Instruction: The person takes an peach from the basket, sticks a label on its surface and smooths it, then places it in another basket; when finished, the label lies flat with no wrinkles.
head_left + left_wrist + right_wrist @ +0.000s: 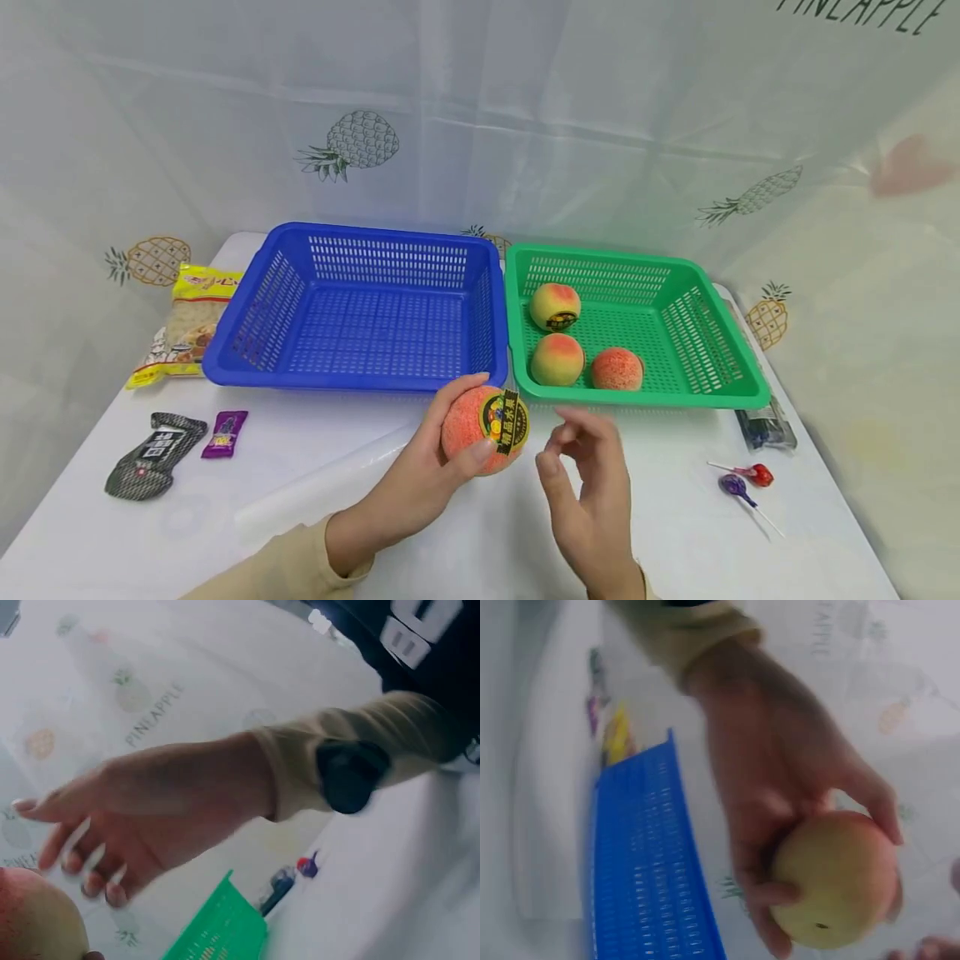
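My left hand (423, 479) grips a peach (467, 419) above the front of the table, thumb on the near side and fingers behind. A black and gold label (506, 423) sits on the side of the peach facing the head camera. In the right wrist view the plain yellowish side of this peach (832, 881) shows, the left hand's fingers spread around it. To its right hovers my right hand (592, 496), fingers loosely bent and apart from the peach, with nothing in them. The left wrist view shows that right hand (142, 817) beyond the peach (41, 919).
A blue basket (352, 379) stands at the back, beside a green basket (645, 400) with three peaches. Left lie a yellow food bag (191, 325), a dark patterned packet (153, 458) and a purple candy (224, 434). Right are red (761, 475) and purple lollipops (732, 484).
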Motion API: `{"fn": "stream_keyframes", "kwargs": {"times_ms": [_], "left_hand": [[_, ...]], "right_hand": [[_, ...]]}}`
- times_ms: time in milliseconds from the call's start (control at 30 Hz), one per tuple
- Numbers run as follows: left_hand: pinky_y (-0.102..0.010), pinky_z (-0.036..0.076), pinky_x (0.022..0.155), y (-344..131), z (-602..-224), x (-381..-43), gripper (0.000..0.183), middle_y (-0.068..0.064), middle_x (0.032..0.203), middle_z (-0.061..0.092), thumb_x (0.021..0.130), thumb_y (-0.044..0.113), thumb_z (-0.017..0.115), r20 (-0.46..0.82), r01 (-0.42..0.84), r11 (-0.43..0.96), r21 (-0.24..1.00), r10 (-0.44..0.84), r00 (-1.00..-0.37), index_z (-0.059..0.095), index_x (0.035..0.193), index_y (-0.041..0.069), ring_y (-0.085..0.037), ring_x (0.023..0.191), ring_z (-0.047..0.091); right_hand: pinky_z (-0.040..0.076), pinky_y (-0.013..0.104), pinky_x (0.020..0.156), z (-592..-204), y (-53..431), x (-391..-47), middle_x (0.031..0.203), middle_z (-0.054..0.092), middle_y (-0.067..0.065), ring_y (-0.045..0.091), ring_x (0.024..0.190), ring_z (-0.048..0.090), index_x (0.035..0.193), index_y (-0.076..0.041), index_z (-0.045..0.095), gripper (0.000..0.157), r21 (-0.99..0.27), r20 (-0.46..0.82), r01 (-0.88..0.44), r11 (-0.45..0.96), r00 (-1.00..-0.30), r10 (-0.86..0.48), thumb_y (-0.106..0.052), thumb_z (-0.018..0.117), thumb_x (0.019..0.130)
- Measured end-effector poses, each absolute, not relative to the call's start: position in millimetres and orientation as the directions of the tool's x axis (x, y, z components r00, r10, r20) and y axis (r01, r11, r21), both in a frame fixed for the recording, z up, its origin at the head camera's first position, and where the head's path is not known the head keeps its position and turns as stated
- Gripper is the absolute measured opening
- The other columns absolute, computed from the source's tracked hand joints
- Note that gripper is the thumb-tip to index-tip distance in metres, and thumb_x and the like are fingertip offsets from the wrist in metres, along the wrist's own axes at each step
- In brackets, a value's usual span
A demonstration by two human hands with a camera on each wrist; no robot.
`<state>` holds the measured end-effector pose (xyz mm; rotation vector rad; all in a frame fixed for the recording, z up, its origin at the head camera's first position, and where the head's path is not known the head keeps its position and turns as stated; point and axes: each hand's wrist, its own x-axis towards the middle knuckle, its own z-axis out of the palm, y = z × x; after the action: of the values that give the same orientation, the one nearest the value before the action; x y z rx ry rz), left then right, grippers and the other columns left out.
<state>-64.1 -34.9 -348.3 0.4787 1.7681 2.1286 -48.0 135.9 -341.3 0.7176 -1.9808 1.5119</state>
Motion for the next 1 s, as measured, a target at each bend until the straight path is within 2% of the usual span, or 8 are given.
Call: {"fn": "stream_keyframes", "kwargs": {"times_ms": [33, 100, 167, 233, 467, 700, 833, 1000], "left_hand": [[-0.032, 0.046, 0.085, -34.2, -349.8, -62.7, 0.055, 0.0, 0.13, 0.035, 0.089, 0.016, 0.051, 0.069, -0.024, -0.191, 0.981, 0.466, -0.882, 0.022, 0.133, 0.032, -0.022, 0.113, 0.046], [-0.032, 0.048, 0.083, -32.0, -353.2, -59.9, 0.057, -0.003, 0.13, 0.034, 0.088, 0.011, 0.052, 0.128, 0.023, -0.222, 0.975, 0.473, -0.872, 0.022, 0.133, 0.027, -0.025, 0.111, 0.046], [-0.033, 0.049, 0.079, -29.5, -356.3, -57.6, 0.058, -0.006, 0.128, 0.034, 0.086, 0.008, 0.055, 0.168, 0.05, -0.254, 0.966, 0.469, -0.867, 0.024, 0.132, 0.023, -0.027, 0.109, 0.046], [-0.033, 0.05, 0.077, -27.5, -358.8, -56.1, 0.059, -0.007, 0.127, 0.034, 0.083, 0.008, 0.058, 0.175, 0.052, -0.27, 0.961, 0.457, -0.872, 0.025, 0.131, 0.021, -0.028, 0.108, 0.045], [-0.032, 0.051, 0.074, -24.3, -362.9, -52.2, 0.058, -0.002, 0.126, 0.037, 0.08, 0.009, 0.064, 0.202, 0.133, -0.209, 0.969, 0.354, -0.913, 0.032, 0.127, 0.021, -0.025, 0.105, 0.047], [-0.034, 0.052, 0.069, -23.5, -365.5, -51.3, 0.055, -0.007, 0.119, 0.042, 0.079, 0.003, 0.061, 0.282, 0.194, -0.264, 0.945, 0.352, -0.892, 0.034, 0.125, 0.015, -0.023, 0.099, 0.051], [-0.038, 0.053, 0.064, -21.8, -368.1, -50.3, 0.054, -0.014, 0.116, 0.043, 0.08, -0.001, 0.058, 0.276, 0.131, -0.352, 0.927, 0.403, -0.873, 0.031, 0.126, 0.01, -0.023, 0.093, 0.057], [-0.04, 0.053, 0.06, -20.6, -370.7, -50.5, 0.053, -0.019, 0.108, 0.044, 0.079, -0.003, 0.056, 0.258, 0.081, -0.377, 0.923, 0.45, -0.855, 0.031, 0.125, 0.009, -0.021, 0.079, 0.062]], "right_hand": [[0.043, 0.024, 0.063, -342.1, 137.7, -48.7, 0.085, 0.04, 0.011, 0.014, 0.074, 0.046, 0.116, 0.003, 0.046, 0.033, -0.788, 0.578, -0.586, 0.189, -0.81, -0.101, 0.0, 0.054, 0.085], [0.046, 0.026, 0.06, -343.0, 139.3, -51.4, 0.086, 0.04, 0.008, 0.014, 0.073, 0.048, 0.124, -0.007, 0.04, 0.038, -0.909, 0.36, -0.386, 0.156, -0.917, -0.17, -0.002, 0.05, 0.088], [0.049, 0.029, 0.058, -344.3, 138.1, -54.0, 0.09, 0.044, 0.007, 0.017, 0.076, 0.051, 0.125, -0.014, 0.04, 0.036, -0.95, 0.227, -0.266, 0.16, -0.947, -0.228, -0.008, 0.049, 0.09], [0.05, 0.031, 0.059, -345.3, 135.4, -55.0, 0.096, 0.049, 0.006, 0.02, 0.082, 0.052, 0.123, -0.016, 0.041, 0.035, -0.962, 0.169, -0.214, 0.168, -0.954, -0.249, -0.012, 0.051, 0.09], [0.049, 0.028, 0.067, -344.2, 128.8, -54.5, 0.097, 0.051, 0.008, 0.018, 0.088, 0.051, 0.11, -0.01, 0.043, 0.023, -0.974, 0.168, -0.2, 0.111, -0.955, -0.246, -0.007, 0.052, 0.088], [0.048, 0.026, 0.059, -345.6, 130.9, -55.4, 0.087, 0.049, 0.01, 0.01, 0.075, 0.051, 0.093, -0.002, 0.037, 0.005, -0.98, 0.186, -0.198, 0.009, -0.935, -0.302, -0.004, 0.041, 0.093], [0.047, 0.027, 0.055, -347.6, 134.6, -54.2, 0.084, 0.045, 0.007, 0.009, 0.073, 0.05, 0.091, -0.001, 0.039, 0.009, -0.991, 0.127, -0.132, -0.005, -0.95, -0.285, -0.009, 0.038, 0.095], [0.05, 0.037, 0.05, -348.2, 138.6, -53.0, 0.086, 0.051, 0.009, 0.012, 0.068, 0.053, 0.089, -0.002, 0.04, 0.016, -1.0, 0.01, -0.006, -0.014, -0.966, -0.26, -0.017, 0.039, 0.095]]}}
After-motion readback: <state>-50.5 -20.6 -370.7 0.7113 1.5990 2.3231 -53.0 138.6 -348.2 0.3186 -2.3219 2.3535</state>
